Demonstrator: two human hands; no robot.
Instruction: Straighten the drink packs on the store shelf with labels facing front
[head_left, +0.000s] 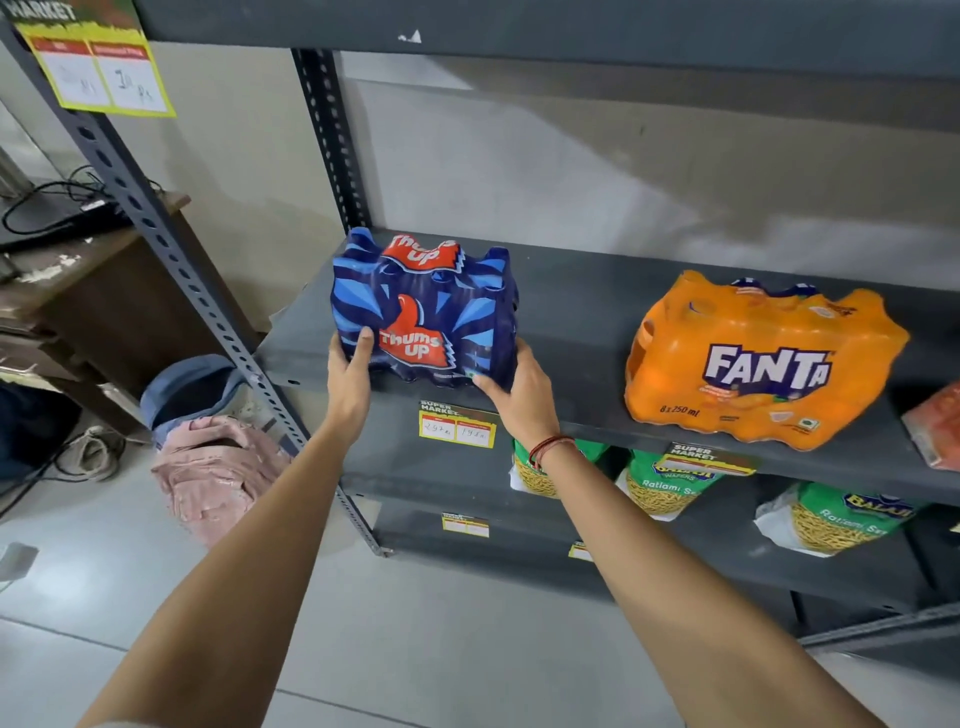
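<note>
A blue Thums Up drink pack (423, 306) stands at the left end of the grey shelf (582, 312), its red label facing front. My left hand (350, 376) grips its lower left corner and my right hand (519, 389) grips its lower right corner. An orange Fanta pack (758, 358) sits further right on the same shelf, label to the front, turned slightly. Neither hand touches it.
A reddish pack (935, 426) shows at the right edge of the shelf. Green snack bags (670, 486) fill the shelf below. Price tags (457, 428) hang on the shelf front. A perforated upright (171, 239) stands left; a pink bag (218, 473) lies on the floor.
</note>
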